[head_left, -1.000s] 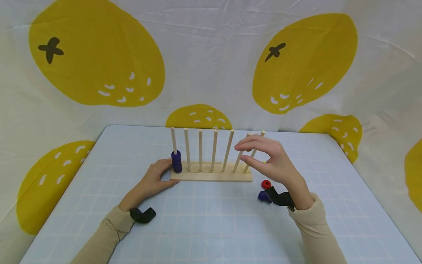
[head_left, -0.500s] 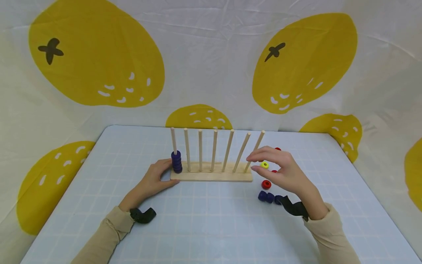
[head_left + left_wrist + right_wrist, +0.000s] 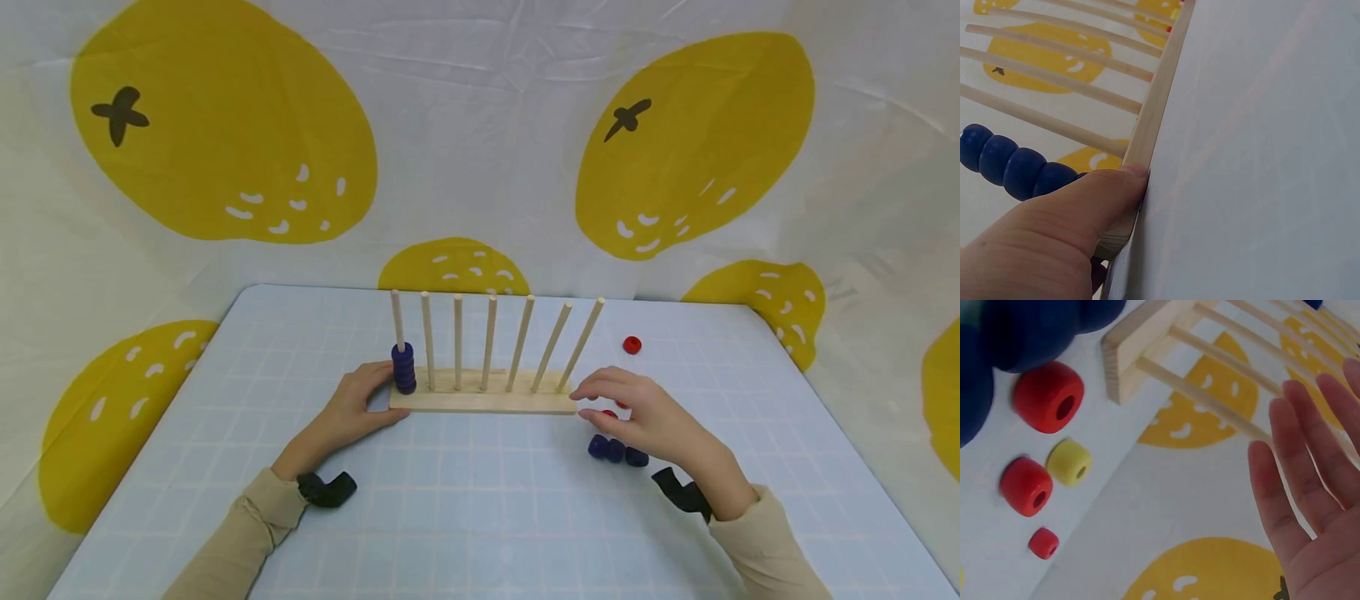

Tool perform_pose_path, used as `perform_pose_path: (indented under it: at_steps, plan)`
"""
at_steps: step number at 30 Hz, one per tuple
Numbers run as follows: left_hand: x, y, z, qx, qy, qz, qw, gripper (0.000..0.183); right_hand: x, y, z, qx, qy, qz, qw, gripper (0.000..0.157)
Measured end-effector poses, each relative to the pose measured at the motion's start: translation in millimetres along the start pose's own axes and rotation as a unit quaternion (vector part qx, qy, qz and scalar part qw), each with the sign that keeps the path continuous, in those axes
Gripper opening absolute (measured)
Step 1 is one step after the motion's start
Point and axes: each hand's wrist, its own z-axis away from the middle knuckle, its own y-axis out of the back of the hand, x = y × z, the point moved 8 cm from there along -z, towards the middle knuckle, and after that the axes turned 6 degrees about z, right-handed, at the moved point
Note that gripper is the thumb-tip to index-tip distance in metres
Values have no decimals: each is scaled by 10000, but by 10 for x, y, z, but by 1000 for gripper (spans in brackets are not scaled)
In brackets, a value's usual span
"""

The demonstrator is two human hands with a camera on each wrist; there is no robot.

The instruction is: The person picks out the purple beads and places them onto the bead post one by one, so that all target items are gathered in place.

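A wooden bead rack point(image 3: 483, 403) with several upright pegs stands on the table. Several dark blue beads point(image 3: 403, 368) are stacked on its leftmost peg; the other pegs are bare. My left hand point(image 3: 347, 414) grips the rack's left end, its thumb point(image 3: 1107, 194) along the front of the base. Beside the right end, my right hand point(image 3: 645, 412) is held low with fingers and thumb apart, nothing between them. It partly covers the red beads point(image 3: 1049, 397) and hides the yellow bead point(image 3: 1069, 462) from the head view. Loose dark blue beads point(image 3: 616, 450) lie just in front of it.
One red bead point(image 3: 632, 344) lies farther back, right of the rack. A pale blue gridded cloth point(image 3: 450, 517) covers the table. Behind it hangs a white sheet point(image 3: 480, 150) with large yellow fruit prints. Black straps point(image 3: 327, 489) hang from both wrists.
My right hand has moved right and down from in front of the rightmost pegs to beside the rack's right end, uncovering the back red bead and blue beads. My left hand stays put.
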Motion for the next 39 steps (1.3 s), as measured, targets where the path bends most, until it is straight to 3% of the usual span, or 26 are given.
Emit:
perform_pose_path:
  at_steps: [6,11,20,25,39]
  plan:
    - [5,-10,-2,-33,40,-45,10000,66,93,-193,132,-726,-550,454,9948,19]
    - [15,-11,-1,-83,156,-48,9998,65,104,-292,206,-1044,-552,542,9915,19]
    - [-4,-16,3,-110,192,-26,9998,66,265,-485,335,-1973,-1129,803,9705,27]
    - [-11,-16,7,-86,167,-21,9998,66,319,-542,377,-2082,-1326,718,9664,27]
    - [-13,-18,10,-79,94,-35,9999,66,316,-553,383,-1934,-1196,581,9721,26]
